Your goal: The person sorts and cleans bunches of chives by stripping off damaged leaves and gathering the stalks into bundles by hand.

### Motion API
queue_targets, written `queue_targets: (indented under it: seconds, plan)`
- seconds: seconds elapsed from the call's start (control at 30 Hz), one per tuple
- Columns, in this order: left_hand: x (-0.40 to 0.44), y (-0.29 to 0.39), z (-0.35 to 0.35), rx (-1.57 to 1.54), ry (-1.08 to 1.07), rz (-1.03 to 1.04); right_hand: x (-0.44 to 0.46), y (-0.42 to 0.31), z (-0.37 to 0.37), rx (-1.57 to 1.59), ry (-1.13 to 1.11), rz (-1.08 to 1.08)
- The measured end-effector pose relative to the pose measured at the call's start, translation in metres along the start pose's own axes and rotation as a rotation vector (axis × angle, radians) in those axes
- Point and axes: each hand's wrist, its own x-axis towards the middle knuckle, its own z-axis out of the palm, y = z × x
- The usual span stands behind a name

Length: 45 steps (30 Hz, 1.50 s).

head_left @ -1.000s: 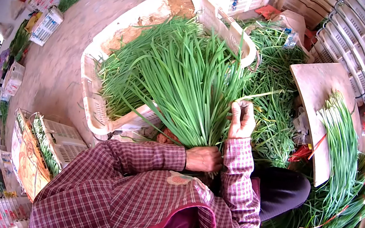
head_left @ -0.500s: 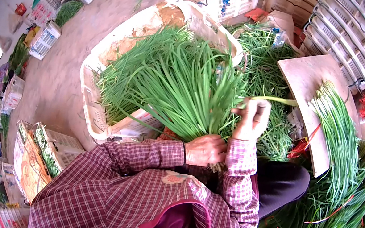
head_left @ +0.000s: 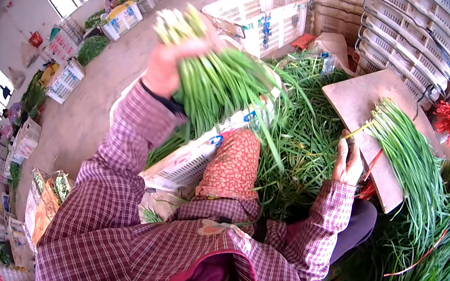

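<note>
A bunch of green stalks (head_left: 225, 82) is gripped in the left hand (head_left: 166, 67), whose fingers are closed around it just below the pale ends; it is held up, pale ends uppermost, over the white basket (head_left: 188, 171), with its leaves hanging toward the loose leaves (head_left: 306, 144). By the right hand (head_left: 349, 165), a thin yellowish stalk (head_left: 357, 130) seems to be pinched between thumb and fingertip, beside the tilted board (head_left: 355, 96). Should the left hand's hold be loosened, stalks could be shed into the basket or onto the loose leaves, since the bunch is bound by no tie that can be seen. Leaf tips could be bent or caught if the bunch were dragged across the basket's rim. The laid bundle (head_left: 406, 148), hanging over the board's edge, could be pulled down if its leaves were snagged by the right sleeve. The left hand and the pale ends are blurred, and the basket's inside is mostly hidden behind bunch and arm. Whether the yellowish stalk touches the laid bundle cannot be told.
</note>
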Motion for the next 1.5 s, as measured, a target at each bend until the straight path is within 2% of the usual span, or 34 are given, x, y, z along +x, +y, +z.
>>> queue_targets:
  seconds: [0.03,0.17,0.3,0.37,0.43,0.5,0.6,0.7,0.77,0.83,0.9,0.97,1.03,1.13,1.27,1.33,1.5]
  plan:
    - [0.016,0.017,-0.010,-0.140,0.031,0.015,0.001,0.001,-0.005,-0.068,0.013,-0.012]
    - [0.054,0.053,-0.042,-0.472,0.047,0.169,0.003,-0.005,-0.015,0.065,0.056,-0.034]
    - [0.075,0.048,-0.044,-0.599,0.139,0.271,-0.003,-0.013,-0.032,0.138,0.070,0.003]
    - [0.082,0.036,-0.048,-0.548,0.145,0.305,-0.006,-0.012,-0.043,0.165,0.074,0.031]
    - [0.083,0.026,-0.043,-0.498,0.222,0.292,-0.011,-0.015,-0.053,0.342,0.088,0.096]
    - [0.083,0.016,-0.039,-0.686,0.253,0.222,-0.017,-0.026,-0.066,0.367,0.108,0.147]
    - [0.083,0.000,-0.035,-0.604,0.275,0.226,-0.021,-0.034,-0.078,0.504,0.170,0.148]
    - [0.083,-0.008,-0.027,-0.470,0.327,0.225,-0.029,-0.056,-0.085,0.371,0.201,0.016]
    - [0.081,-0.010,-0.023,-0.403,0.387,0.178,-0.037,-0.088,-0.085,0.306,0.110,-0.041]
    - [0.081,-0.014,-0.019,-0.380,0.378,0.193,-0.040,-0.110,-0.076,0.183,-0.081,-0.196]
    - [0.083,-0.017,-0.018,-0.396,0.370,0.178,-0.042,-0.104,-0.053,0.080,-0.148,-0.316]
    - [0.081,-0.018,-0.010,-0.397,0.380,0.175,-0.045,-0.099,-0.034,-0.200,-0.115,-0.405]
    - [0.081,-0.021,-0.004,-0.398,0.393,0.173,-0.043,-0.101,-0.024,-0.283,-0.163,-0.252]
    - [0.082,-0.025,-0.002,-0.416,0.379,0.191,-0.041,-0.084,-0.007,-0.317,-0.174,-0.220]
    - [0.082,-0.031,0.002,-0.440,0.372,0.154,-0.033,-0.092,0.004,-0.293,-0.116,-0.237]
    - [0.084,-0.035,0.001,-0.468,0.378,0.136,-0.028,-0.096,0.008,-0.165,-0.126,-0.233]
    - [0.085,-0.041,0.015,-0.467,0.386,0.115,-0.019,-0.098,0.014,-0.217,-0.100,-0.276]
